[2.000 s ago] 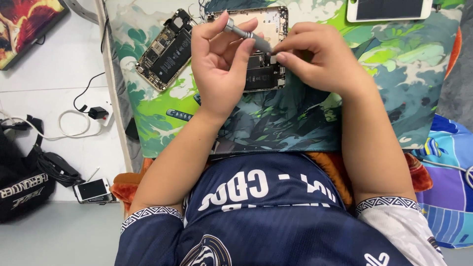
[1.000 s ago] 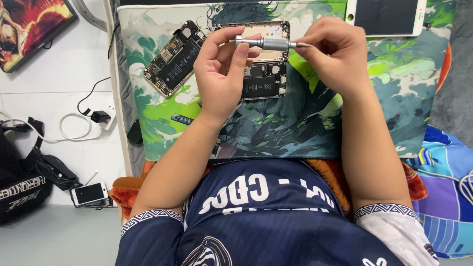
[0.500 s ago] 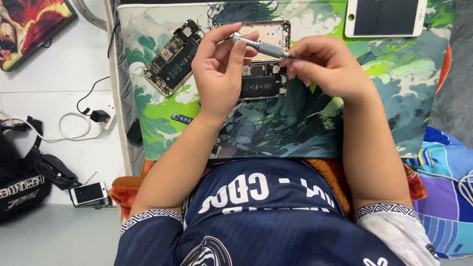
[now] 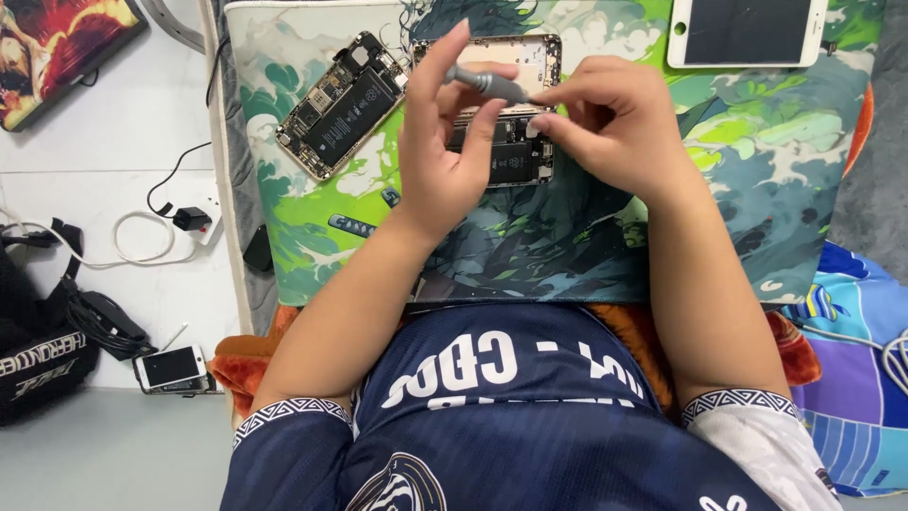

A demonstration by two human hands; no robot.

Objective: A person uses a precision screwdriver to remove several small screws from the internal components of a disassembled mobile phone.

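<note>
Grey metal catches the eye first: a slim screwdriver (image 4: 487,83) held up between both hands, just above an opened phone (image 4: 501,142) that lies on the patterned green mat (image 4: 662,237) covering the table. Its long axis runs nearly level, left to right across the view, tilting slightly down toward the right.

The left hand (image 4: 445,151) stands palm-up with its fingers (image 4: 445,66) curled loosely about the tool's left end — the index finger raised behind it, the thumb reaching across from below. The right hand (image 4: 615,123) comes in from the other side, and its fingertips (image 4: 558,95) pinch the tool's right end, closed on it. So the tool lies between the two hands, touching both; which end carries the bit is hidden by the fingers.

The opened phone sits directly beneath the hands, its long axis running away from the person, partly hidden by the left palm. Both hands are about equally near it, the right perhaps a little lower over it.

To the left on the mat lies a second opened phone (image 4: 340,104), set at a slant, and at the far right edge a white screen panel (image 4: 747,33) — both well apart from the hands.
</note>
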